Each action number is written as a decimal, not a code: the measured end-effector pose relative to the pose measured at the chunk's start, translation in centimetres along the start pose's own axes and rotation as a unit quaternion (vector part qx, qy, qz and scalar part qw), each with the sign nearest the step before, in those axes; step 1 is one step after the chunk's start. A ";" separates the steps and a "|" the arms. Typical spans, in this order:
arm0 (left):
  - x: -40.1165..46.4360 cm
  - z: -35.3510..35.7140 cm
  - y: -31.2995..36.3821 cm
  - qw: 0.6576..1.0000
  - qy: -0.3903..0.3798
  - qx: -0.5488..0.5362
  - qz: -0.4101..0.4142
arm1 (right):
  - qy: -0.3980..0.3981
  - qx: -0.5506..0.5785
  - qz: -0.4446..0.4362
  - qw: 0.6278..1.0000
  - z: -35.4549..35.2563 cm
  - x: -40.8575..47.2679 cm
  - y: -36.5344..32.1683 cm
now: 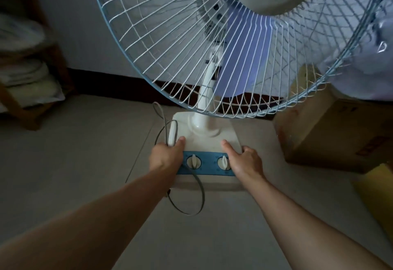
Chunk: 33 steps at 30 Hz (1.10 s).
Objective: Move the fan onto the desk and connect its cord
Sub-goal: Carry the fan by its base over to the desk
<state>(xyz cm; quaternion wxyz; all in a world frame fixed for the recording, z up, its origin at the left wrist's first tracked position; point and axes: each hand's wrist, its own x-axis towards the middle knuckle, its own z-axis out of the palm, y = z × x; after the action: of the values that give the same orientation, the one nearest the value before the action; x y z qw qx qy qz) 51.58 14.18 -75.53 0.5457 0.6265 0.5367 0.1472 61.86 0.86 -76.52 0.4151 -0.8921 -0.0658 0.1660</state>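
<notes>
A white table fan fills the view, with a wire cage (176,42), blue blades and a cream base (209,142) carrying a blue panel with two dials. My left hand (167,157) grips the base's left edge, and its fingers also close around the white plug (172,133). My right hand (244,160) grips the base's right edge, thumb on top. The grey cord (198,186) loops from the left hand down across the left dial and below the base. No desk is in view.
The tiled floor (89,163) lies beneath the fan. A cardboard box (331,133) stands at the right, with a yellow object (380,191) in front of it. A wooden shelf with folded white bedding (29,74) stands at the left against the wall.
</notes>
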 end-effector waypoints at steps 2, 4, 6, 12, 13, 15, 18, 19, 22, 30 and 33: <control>-1.0 -1.1 2.1 1.000 0.008 -0.002 0.009 | 0.002 0.013 -0.014 1.000 -1.6 -0.6 -2.0; -2.1 -2.2 4.4 1.000 0.019 0.004 0.021 | 0.005 0.020 -0.023 1.000 -3.1 -1.2 -4.1; -3.2 -3.5 6.9 0.999 0.026 0.009 0.033 | 0.012 0.027 -0.027 0.999 -4.6 -1.7 -6.3; -7.0 -8.3 16.6 0.998 0.029 -0.018 0.055 | 0.016 0.037 -0.051 0.998 -10.6 -4.2 -15.7; -7.5 -8.5 17.1 0.998 0.025 -0.027 0.055 | 0.015 0.040 -0.057 0.997 -10.9 -4.5 -16.3; -8.6 -9.8 19.8 0.997 0.026 -0.031 0.061 | 0.017 0.038 -0.062 0.997 -12.7 -5.3 -19.0; -11.4 -13.1 25.4 0.997 0.031 -0.035 0.059 | 0.018 0.029 -0.062 0.997 -16.7 -7.8 -24.7; -12.4 -14.3 27.4 0.997 0.036 -0.036 0.064 | 0.019 0.024 -0.071 0.997 -18.0 -8.4 -26.6; -15.7 -18.8 34.1 0.997 0.040 -0.038 0.056 | 0.009 0.016 -0.086 0.996 -22.3 -11.0 -33.7; -23.5 -29.3 48.0 0.996 0.059 -0.035 0.063 | -0.006 0.015 -0.120 0.993 -30.6 -18.1 -49.0; -26.4 -33.6 53.0 0.995 0.073 -0.045 0.056 | -0.020 0.015 -0.128 0.991 -33.5 -21.1 -55.0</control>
<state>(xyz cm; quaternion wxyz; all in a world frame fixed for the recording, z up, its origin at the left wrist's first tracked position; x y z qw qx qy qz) 42.80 18.90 -8.20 0.5236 0.6183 0.5317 0.2468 55.01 6.92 -9.37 0.4445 -0.8667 -0.1853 0.1303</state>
